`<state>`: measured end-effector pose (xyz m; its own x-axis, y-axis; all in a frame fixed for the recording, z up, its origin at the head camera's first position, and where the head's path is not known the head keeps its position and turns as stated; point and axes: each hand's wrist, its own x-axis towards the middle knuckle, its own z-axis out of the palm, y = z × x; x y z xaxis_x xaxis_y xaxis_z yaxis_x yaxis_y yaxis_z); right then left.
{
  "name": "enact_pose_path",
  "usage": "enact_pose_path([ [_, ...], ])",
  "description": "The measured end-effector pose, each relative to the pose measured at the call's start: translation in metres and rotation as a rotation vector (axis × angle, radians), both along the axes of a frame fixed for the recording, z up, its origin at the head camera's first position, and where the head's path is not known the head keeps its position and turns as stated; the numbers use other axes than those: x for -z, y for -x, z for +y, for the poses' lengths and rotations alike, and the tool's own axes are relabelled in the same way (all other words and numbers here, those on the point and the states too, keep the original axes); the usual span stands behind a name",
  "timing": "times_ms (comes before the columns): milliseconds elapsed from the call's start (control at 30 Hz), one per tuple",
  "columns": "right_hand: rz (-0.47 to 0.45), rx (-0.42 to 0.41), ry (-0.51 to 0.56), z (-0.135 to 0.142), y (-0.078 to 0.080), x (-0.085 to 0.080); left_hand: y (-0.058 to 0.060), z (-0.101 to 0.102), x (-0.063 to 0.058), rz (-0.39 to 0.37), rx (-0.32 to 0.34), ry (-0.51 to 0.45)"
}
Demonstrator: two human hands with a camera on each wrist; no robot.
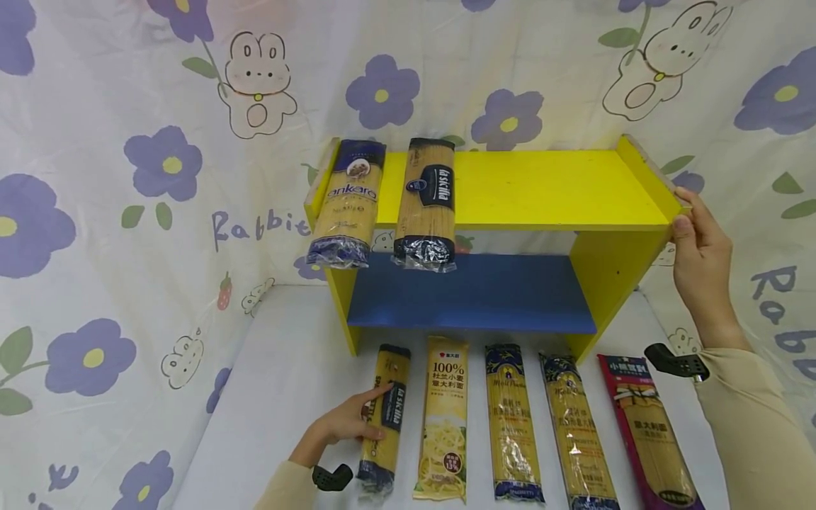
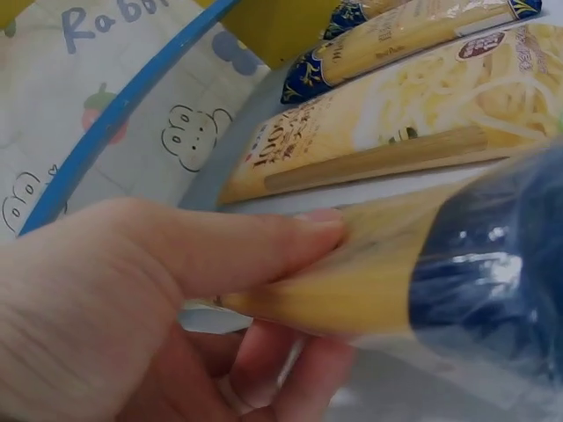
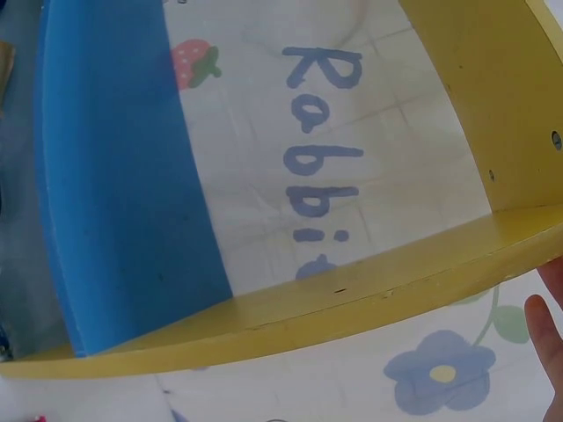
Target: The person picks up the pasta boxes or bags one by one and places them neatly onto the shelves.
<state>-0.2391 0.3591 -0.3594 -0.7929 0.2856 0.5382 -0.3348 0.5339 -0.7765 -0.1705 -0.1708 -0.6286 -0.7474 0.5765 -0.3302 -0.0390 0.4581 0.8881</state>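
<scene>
My left hand (image 1: 347,419) grips a pack of spaghetti (image 1: 384,453) with a dark blue label, at the left end of a row on the white table. In the left wrist view the thumb lies over the pack (image 2: 378,272) and the fingers curl beneath it. At the upper right, my right hand (image 1: 704,262) holds the outer corner of a yellow and blue shelf unit (image 1: 542,188), thumb at the front edge. Only a little of that hand (image 3: 547,338) shows in the right wrist view, beside the yellow side panel (image 3: 352,312).
On the top shelf lie an ankara pasta pack (image 1: 348,195) and a la sicilia pack (image 1: 426,191), both jutting past the front edge. Right of my left hand lie a cream noodle pack (image 1: 443,418), two blue-ended packs (image 1: 513,418) (image 1: 579,432) and a red-purple pack (image 1: 653,432).
</scene>
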Motion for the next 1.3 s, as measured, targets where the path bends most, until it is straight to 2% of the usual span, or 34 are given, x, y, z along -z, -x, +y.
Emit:
enact_pose_path([
  [300, 0.005, -0.005, 0.018, 0.001, 0.001, 0.001, -0.007, -0.004, 0.015, -0.02, -0.101, -0.076],
  [433, 0.002, -0.012, 0.02, 0.001, 0.001, 0.001, -0.009, -0.006, 0.021, -0.001, -0.116, -0.095],
  [667, 0.008, -0.009, 0.012, -0.002, -0.002, -0.001, -0.014, -0.007, 0.02, 0.052, -0.161, -0.11],
  [867, 0.01, -0.013, 0.016, -0.002, 0.0, -0.001, -0.017, -0.005, 0.006, 0.116, -0.116, -0.131],
  [1300, 0.008, -0.016, 0.019, -0.002, -0.002, -0.002, -0.025, 0.016, -0.049, 0.175, 0.031, -0.169],
])
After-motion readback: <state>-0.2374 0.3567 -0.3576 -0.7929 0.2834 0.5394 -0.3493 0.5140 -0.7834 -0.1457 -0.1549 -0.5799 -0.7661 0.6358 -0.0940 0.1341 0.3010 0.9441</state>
